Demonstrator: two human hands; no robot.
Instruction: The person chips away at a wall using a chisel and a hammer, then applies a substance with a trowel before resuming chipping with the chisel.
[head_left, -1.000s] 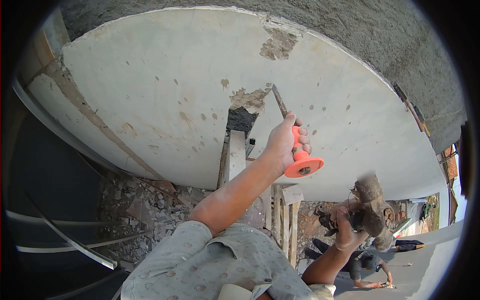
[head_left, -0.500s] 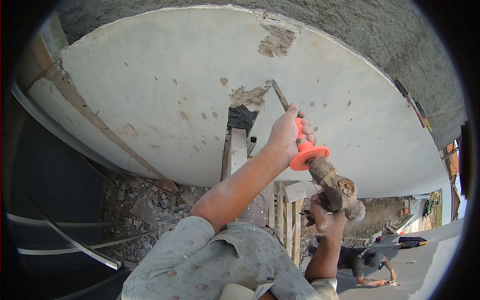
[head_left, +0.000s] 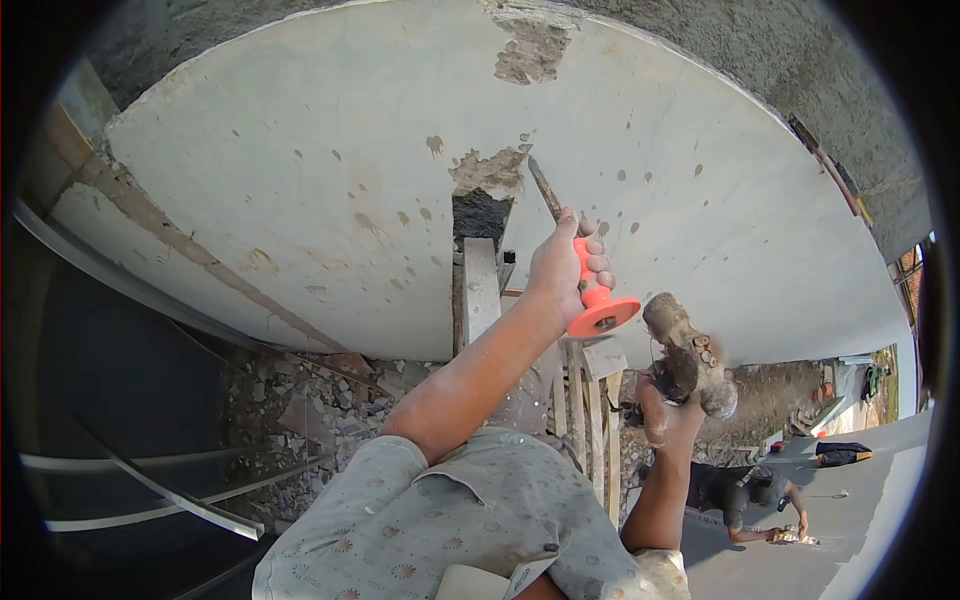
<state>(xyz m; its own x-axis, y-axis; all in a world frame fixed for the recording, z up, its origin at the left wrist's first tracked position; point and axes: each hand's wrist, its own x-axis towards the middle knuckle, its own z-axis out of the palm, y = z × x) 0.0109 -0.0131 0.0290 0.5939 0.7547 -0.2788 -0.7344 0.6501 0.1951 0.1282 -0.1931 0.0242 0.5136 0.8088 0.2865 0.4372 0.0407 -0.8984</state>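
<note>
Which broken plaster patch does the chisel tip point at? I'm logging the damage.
The middle patch above the dark hole; the chisel in the left hand reaches it. The other patch sits higher.

A broad pale plastered surface (head_left: pixel 300 200) is seen across the upper part of the view, marked by small chips and by patches where the plaster has been broken away to grey material (head_left: pixel 490 172). A dark opening (head_left: pixel 480 217) is shown below one patch. Rough grey concrete (head_left: pixel 780 60) is seen along the upper edge. Wooden planks (head_left: pixel 478 290) are stood upright near the middle, and rubble (head_left: pixel 300 410) is scattered on the ground below. Daylight is cast over everything. A crouching person (head_left: pixel 745 495) is seen on grey paving (head_left: pixel 850 530) at lower right.
</note>
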